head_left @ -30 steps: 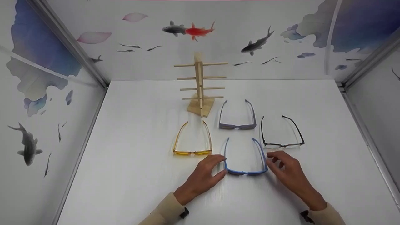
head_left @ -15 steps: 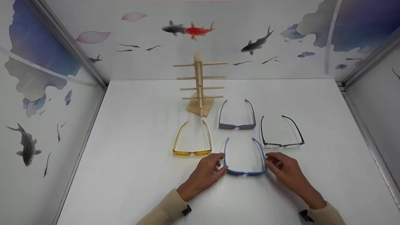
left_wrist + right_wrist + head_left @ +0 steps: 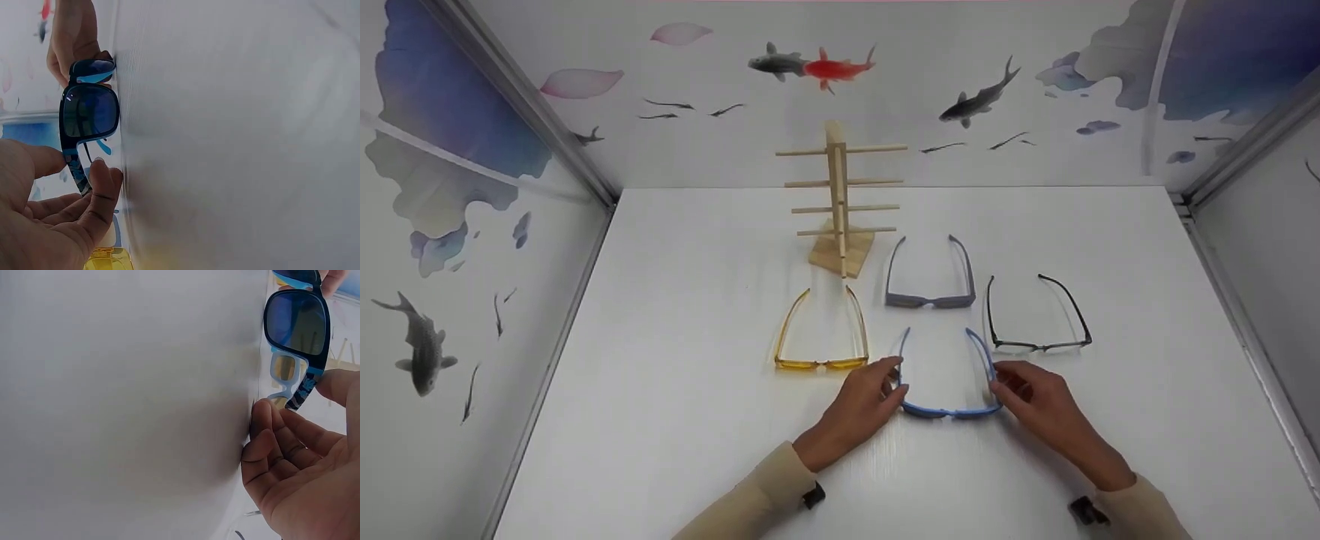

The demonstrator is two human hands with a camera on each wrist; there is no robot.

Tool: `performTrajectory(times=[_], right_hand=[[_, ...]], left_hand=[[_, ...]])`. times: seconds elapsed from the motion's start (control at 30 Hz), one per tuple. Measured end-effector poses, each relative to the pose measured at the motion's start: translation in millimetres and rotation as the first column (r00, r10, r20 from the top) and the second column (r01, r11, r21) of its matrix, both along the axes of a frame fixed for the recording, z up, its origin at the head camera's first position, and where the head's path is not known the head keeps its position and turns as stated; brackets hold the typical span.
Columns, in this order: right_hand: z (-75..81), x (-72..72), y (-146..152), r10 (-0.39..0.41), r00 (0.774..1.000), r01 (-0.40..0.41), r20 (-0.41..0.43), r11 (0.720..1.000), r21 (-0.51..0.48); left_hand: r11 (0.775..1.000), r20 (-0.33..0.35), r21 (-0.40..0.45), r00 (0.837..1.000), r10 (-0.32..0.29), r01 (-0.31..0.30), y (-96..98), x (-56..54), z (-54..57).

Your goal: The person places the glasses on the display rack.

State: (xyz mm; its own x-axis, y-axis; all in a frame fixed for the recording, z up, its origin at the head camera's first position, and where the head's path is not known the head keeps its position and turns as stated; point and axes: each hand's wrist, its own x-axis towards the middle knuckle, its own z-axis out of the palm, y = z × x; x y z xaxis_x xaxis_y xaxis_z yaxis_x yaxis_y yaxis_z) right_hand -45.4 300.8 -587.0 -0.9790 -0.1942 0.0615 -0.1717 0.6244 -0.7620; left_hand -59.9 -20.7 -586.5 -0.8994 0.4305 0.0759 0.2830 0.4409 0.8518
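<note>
Blue sunglasses (image 3: 949, 412) with dark lenses sit on the white table, lenses toward me and temples unfolded toward the back. My left hand (image 3: 859, 409) holds their left temple near the hinge, its thumb at the front corner and its fingers curled on the other side. On the opposite side, my right hand (image 3: 1042, 397) pinches the right temple between thumb and fingers. In the right wrist view the thumb touches the patterned temple of the sunglasses (image 3: 306, 388), and the fingers bend below it close to the tabletop.
Yellow glasses (image 3: 821, 364) lie left of the blue pair. Grey-purple sunglasses (image 3: 930, 301) lie behind, and black-framed clear glasses (image 3: 1041, 346) lie to the right. A wooden rack (image 3: 838, 195) with several pegs stands at the back. Printed walls (image 3: 697, 150) enclose the table.
My left hand has moved slightly up and right, its fingers closing on the temple. The right hand has come in slightly leftward onto the other temple. The sunglasses have hardly moved.
</note>
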Motion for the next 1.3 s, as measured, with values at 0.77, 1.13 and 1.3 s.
performTrajectory(times=[0.77,1.13,1.3], right_hand=[[4.8,4.3,-10.8,-0.081,0.988,0.090,0.131,0.994,-0.063],[22.3,4.7,-16.6,-0.081,0.978,0.103,0.190,0.989,-0.109],[30.6,2.8,-20.3,-0.055,0.981,0.081,0.186,0.987,-0.137]], left_hand=[[0.992,0.112,0.115,0.993,0.036,-0.049,5.5,0.0,0.8],[0.985,0.122,0.131,0.988,0.092,-0.107,0.8,4.4,11.2],[0.980,0.082,0.147,0.989,0.126,-0.137,-3.0,6.6,17.7]])
